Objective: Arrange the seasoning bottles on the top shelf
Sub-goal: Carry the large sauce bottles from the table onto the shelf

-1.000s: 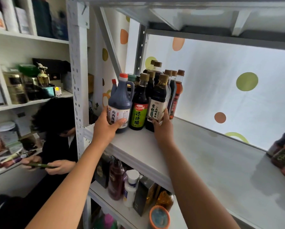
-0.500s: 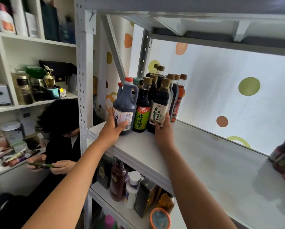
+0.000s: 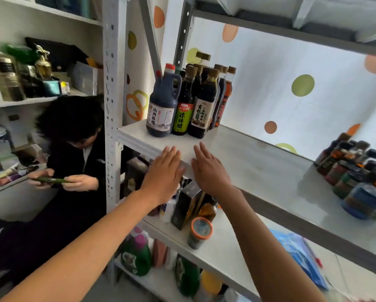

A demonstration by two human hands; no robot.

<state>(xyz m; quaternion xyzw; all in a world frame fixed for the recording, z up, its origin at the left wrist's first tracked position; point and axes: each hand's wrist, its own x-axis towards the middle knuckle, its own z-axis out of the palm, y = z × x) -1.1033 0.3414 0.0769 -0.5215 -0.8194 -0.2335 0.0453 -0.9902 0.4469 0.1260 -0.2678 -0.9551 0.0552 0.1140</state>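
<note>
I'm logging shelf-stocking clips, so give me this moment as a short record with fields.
left hand: open, fingers straight, holding nothing
right hand: open, holding nothing
top shelf: white
left bottle cluster: upright, packed together at the shelf's left end
front row: dark jug, green-label bottle, dark soy bottle
right group: jars and bottles, blurred

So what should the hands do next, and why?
Probably reach right for one of the jars crowded at the shelf's far end and bring it toward the neat bottles on the left. Both the left hand and right hand are open, holding nothing.
</note>
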